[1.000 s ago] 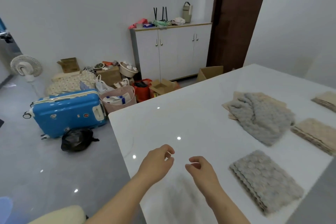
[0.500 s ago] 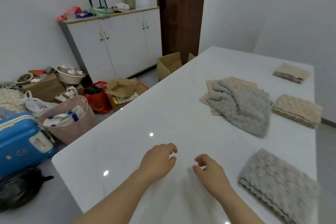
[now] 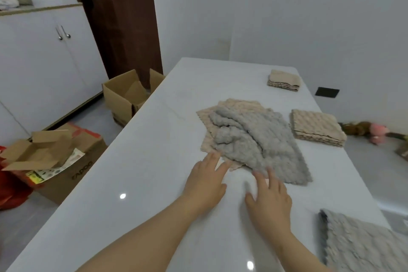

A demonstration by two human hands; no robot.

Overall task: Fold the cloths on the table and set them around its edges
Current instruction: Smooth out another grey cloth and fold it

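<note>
White-walled room, and a long glossy white table [image 3: 143, 172] runs away toward 12 o'clock. Off the table at 9 to 10 o'clock there's a white two-door cabinet [image 3: 44, 62] and a couple of open cardboard boxes [image 3: 125, 95] on the floor.

At 12 o'clock from the person is the unfolded stuff: a crumpled grey bobbly cloth [image 3: 254, 139] lying on top of a flat beige textured cloth [image 3: 234, 104]. I'd guess those two are what's left to do and sit in the middle as the working pile.

The finished ones hug the right edge, which fits the "around the edges" bit. There's a folded grey cloth [image 3: 364, 247] at 4 o'clock, partly cut off by the frame, a folded beige cloth stack [image 3: 315, 127] at 2 o'clock and a far folded beige cloth [image 3: 283, 80] at 1 o'clock.

Both forearms reach forward, palms down. The left hand [image 3: 205, 183] has its fingers straight and spread, tips touching the beige cloth's near edge. The right hand [image 3: 270, 199] is just as flat, with its fingertips at the grey cloth's near hem. Neither has hold of anything yet.
</note>
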